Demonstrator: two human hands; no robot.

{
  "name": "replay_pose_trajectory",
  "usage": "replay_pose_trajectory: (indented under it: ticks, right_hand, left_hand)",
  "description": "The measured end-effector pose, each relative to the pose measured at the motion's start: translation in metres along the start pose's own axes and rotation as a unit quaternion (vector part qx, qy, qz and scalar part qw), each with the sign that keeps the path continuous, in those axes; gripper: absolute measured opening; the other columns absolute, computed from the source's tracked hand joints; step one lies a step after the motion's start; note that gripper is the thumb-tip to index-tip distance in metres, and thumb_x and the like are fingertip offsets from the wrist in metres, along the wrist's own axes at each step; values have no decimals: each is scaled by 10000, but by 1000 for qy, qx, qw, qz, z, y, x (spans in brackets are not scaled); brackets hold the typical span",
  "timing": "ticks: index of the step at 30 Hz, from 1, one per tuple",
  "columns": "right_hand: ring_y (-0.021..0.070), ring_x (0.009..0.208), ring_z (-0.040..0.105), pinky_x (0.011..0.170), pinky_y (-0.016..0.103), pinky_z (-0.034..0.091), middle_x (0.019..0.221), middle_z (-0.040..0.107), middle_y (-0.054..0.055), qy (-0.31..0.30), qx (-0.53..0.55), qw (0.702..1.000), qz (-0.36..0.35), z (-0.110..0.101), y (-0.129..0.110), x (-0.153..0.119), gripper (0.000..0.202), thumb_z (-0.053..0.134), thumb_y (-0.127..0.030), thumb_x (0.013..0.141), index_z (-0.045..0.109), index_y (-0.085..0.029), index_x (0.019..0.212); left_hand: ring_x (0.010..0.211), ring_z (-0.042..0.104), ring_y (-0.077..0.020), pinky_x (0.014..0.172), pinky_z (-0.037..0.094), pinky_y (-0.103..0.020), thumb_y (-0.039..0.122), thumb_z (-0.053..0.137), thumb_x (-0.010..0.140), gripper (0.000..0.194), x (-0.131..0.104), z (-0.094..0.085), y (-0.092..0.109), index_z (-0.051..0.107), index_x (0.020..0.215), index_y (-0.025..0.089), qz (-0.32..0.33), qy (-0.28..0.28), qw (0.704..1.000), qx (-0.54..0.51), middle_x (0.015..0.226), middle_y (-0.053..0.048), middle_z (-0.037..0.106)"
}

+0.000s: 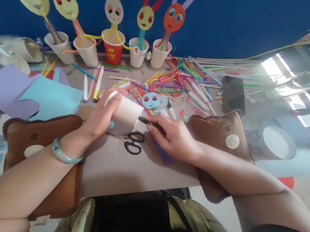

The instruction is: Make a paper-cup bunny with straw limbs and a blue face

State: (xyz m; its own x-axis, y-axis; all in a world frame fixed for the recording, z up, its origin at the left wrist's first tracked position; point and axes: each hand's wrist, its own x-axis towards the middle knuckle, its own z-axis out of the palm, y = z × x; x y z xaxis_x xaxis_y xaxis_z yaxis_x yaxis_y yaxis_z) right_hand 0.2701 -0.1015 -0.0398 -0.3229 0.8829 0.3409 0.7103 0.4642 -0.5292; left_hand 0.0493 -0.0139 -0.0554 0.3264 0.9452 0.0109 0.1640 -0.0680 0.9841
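My left hand (pixel 100 119) is wrapped round a white paper cup (pixel 127 112), which lies tilted with its base toward the right. My right hand (pixel 170 133) pinches a small black tool (pixel 144 120), its tip at the cup's base. Whether the tip has gone through the base cannot be made out. Black-handled scissors (pixel 132 143) lie on the table (pixel 108 175) below the cup. Behind my right hand is a blue paper face (pixel 150 100) with red eyes.
Five cups with paper faces on stems, one a red cup (pixel 115 53), line the back. Coloured sticks (pixel 178 76) and markers lie behind my hands. Brown cushions (pixel 47 181) sit under both forearms. A phone (pixel 233 93) lies right, coloured paper (pixel 50 96) left.
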Motion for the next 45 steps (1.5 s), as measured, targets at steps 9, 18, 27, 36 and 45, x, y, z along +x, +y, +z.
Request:
replay_pose_trajectory:
  ticks: [9, 18, 27, 36, 45]
  right_hand:
    - [165, 750, 682, 606, 249, 454, 915, 752, 67, 2, -65, 997, -29, 3, 7, 1, 259, 479, -270, 1015, 636, -176, 1198]
    - [143, 690, 626, 598, 247, 434, 836, 705, 51, -34, 16, 999, 6, 0, 5, 5, 233, 490, -258, 1006, 635, -143, 1148]
    - [134, 684, 596, 609, 242, 432, 832, 685, 42, -43, 103, 992, 60, 0, 5, 8, 223, 520, -280, 989, 653, -153, 1115]
    - [136, 647, 556, 590, 254, 417, 775, 618, 33, -52, 97, 991, 72, 2, 5, 6, 250, 506, -300, 994, 649, -173, 1155]
    - [133, 630, 535, 565, 248, 406, 750, 605, 21, -47, 177, 977, 112, 1, 4, 8, 249, 525, -331, 965, 657, -177, 1111]
  left_hand:
    - [790, 561, -197, 613, 420, -292, 647, 532, 903, 429, -1, 1, 4, 636, 1057, 260, -17, 14, 999, -30, 1005, -43, 620]
    - [720, 529, -170, 545, 378, -263, 635, 559, 889, 426, -2, 3, 4, 640, 1048, 249, -26, 20, 999, -33, 905, -32, 600]
    - [785, 556, -189, 611, 417, -287, 611, 539, 900, 406, -1, 4, 4, 641, 1034, 242, -8, 27, 1000, -12, 955, -40, 613]
    - [726, 540, -172, 582, 412, -281, 584, 527, 917, 372, -2, 4, 6, 626, 1047, 251, -14, 18, 1000, -16, 916, -27, 599]
    - [775, 591, -182, 634, 453, -298, 594, 526, 918, 390, -3, 4, 6, 630, 1077, 254, 3, 21, 1000, -23, 986, -36, 630]
